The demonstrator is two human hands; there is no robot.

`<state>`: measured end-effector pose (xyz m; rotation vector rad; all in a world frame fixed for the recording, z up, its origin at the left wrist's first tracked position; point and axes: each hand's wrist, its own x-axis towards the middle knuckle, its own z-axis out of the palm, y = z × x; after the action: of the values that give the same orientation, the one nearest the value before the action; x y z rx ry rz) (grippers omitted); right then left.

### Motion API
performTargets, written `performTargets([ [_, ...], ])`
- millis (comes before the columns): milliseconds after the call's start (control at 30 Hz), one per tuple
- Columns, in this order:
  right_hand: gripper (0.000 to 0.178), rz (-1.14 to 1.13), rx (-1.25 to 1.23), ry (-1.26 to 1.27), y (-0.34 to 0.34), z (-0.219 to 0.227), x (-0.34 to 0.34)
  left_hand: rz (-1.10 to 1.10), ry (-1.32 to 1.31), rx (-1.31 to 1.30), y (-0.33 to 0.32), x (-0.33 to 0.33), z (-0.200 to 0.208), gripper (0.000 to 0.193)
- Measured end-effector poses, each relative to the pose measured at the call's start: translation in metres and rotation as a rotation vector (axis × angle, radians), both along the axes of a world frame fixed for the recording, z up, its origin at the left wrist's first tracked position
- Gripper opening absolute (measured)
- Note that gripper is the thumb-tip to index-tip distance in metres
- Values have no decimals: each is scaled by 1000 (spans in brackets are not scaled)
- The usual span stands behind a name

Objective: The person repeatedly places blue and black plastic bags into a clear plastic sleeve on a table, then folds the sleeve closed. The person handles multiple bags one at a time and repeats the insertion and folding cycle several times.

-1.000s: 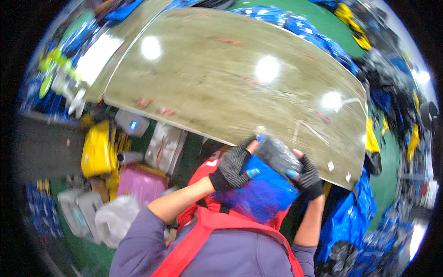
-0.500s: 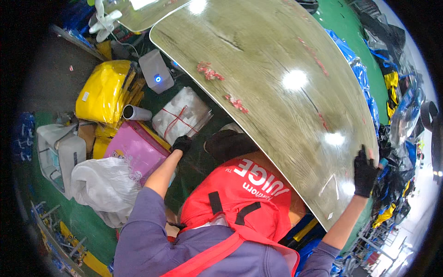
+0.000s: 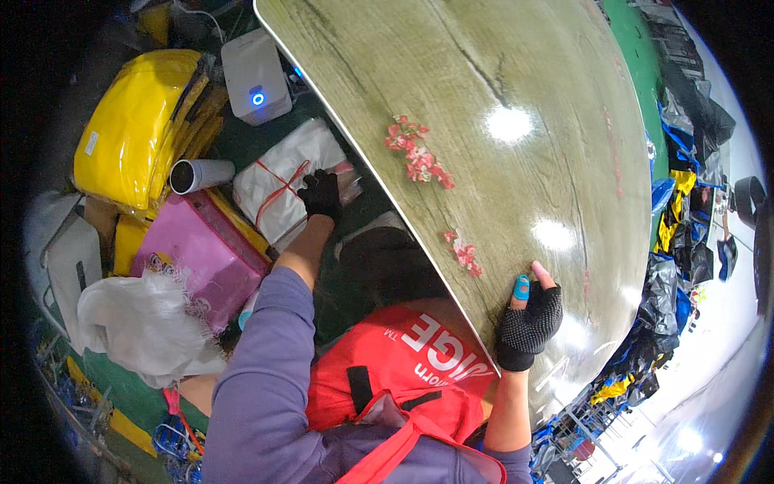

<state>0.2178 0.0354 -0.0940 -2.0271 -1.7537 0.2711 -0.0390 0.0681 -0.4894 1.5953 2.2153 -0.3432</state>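
My left hand (image 3: pixel 320 196), in a black glove, reaches down past the table's edge to a flat bundle of clear plastic bags (image 3: pixel 272 179) tied with red string. Its fingers are bent onto the bundle's right part, and their tips are partly hidden. Over the near edge of the glossy wood-patterned table (image 3: pixel 484 202) lies my right hand (image 3: pixel 530 323), gloved in dotted black. A blue cover sits on one of its fingertips, beside a bare fingertip; these two fingers stretch out with nothing between them.
Left of the bundle are a white roll (image 3: pixel 211 173), a pink box-like container (image 3: pixel 197 250) and a stack of yellow packages (image 3: pixel 133 121). A white device with a blue light (image 3: pixel 254 77) stands behind. A crumpled white sack (image 3: pixel 149 327) lies nearer. Black and blue plastic items line the right.
My left hand has moved from the bundle's near corner onto its right part. My right hand has come left from the table's far right side to its near edge. The view has shifted.
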Motion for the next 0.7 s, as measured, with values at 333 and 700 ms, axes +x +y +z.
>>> performTargets([
  [333,50,678,2,103,13,0,-133,80,-386,-45,16,-70,5,33],
  [700,42,142,-817,350,44,-318,-191,65,-537,-119,20,-112,9,65],
])
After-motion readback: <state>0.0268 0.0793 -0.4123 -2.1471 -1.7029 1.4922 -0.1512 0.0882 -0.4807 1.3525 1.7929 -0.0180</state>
